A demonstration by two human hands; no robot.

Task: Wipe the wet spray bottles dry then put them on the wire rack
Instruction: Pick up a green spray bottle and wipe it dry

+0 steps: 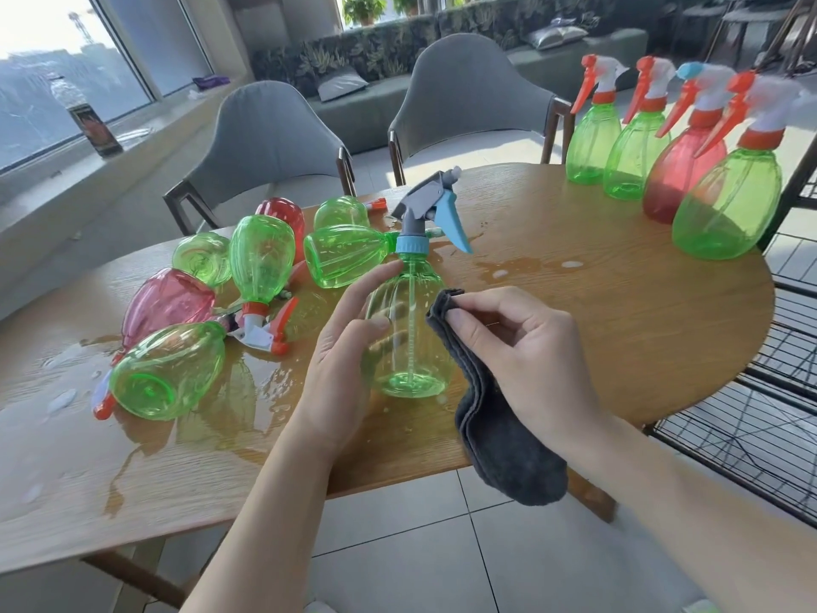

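The table [597, 329], round-edged wood, fills the middle of the view, its near rim running from 7 o'clock across to 4 o'clock, with a broad wet patch [247, 391] from its centre out to 9 o'clock. The rack [760, 418], black wire, stands just off the table's rim at 3 to 4 o'clock, its shelves bare where they show. 2 chairs [468, 99] sit at 11 and 12 o'clock. The pile [265, 267] of about 7 wet bottles lies on its side at 9 to 11 o'clock, while 4 upright bottles [725, 201] stand in a row at 1 to 2 o'clock, near the table edge by the rack. The step in hand looks like the wiping: the bottle [409, 329], green with a blue-grey trigger, stands upright near the centre, the left hand [345, 347] curled round its side, thumb on the front, and the right hand [526, 342] pinching a folded grey cloth [499, 418] against its right flank, the rest of the cloth hanging past the near rim. Next, I judge, the cloth must go round the body and head, then the bottle travels right toward 3 o'clock; that path over dry wood looks open, though the row at 2 o'clock crowds the upper approach to the rack.
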